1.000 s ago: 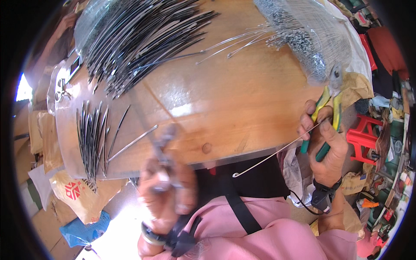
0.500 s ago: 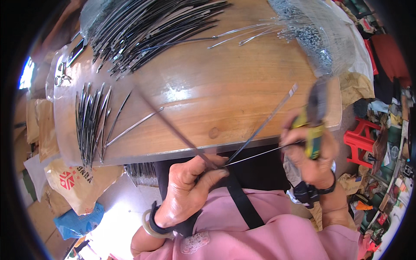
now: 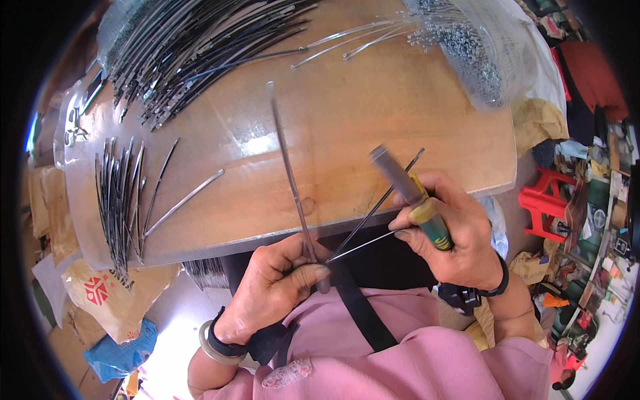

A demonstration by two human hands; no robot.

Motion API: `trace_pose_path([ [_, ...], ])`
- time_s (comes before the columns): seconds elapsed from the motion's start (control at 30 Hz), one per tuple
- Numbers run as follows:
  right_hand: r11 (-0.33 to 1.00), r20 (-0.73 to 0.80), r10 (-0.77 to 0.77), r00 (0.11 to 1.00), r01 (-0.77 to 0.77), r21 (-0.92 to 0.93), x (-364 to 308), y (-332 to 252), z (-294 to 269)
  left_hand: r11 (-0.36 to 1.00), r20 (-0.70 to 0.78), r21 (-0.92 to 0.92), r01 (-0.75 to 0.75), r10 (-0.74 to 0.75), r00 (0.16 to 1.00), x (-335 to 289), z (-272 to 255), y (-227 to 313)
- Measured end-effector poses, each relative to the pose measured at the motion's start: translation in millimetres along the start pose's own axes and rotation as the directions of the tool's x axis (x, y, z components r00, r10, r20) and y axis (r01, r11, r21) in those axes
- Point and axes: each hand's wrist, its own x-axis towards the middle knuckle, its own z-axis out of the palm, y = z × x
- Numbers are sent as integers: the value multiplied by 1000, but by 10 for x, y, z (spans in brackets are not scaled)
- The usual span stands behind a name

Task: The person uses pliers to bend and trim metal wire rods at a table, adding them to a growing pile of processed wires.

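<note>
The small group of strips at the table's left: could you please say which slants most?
The pale strip at the group's right end leans far rightward; the darker strips run steeper.

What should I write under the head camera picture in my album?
The left hand pinches a dark strip; the right hand holds pliers and a thin wire.

A wooden bench (image 3: 400, 113) with a glossy top stands in a cluttered room. On its left edge I can see a pair of scissors (image 3: 75, 128). Off the bench's near left corner sit a tan bag (image 3: 127, 313) with a red emblem and, just beside it, a crumpled blue bag (image 3: 120, 350). Right of the bench stands a red plastic stool (image 3: 547, 208); brown paper (image 3: 539, 125) bunches against the bench's right edge.
</note>
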Motion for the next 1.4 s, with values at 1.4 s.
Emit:
trace_pose_path([
  [1.4, 967, 16, -87, 996, 88, -238, -62, -26, -113, 837, -95, -543, -61, 11, 995, 30, 284, 31],
])
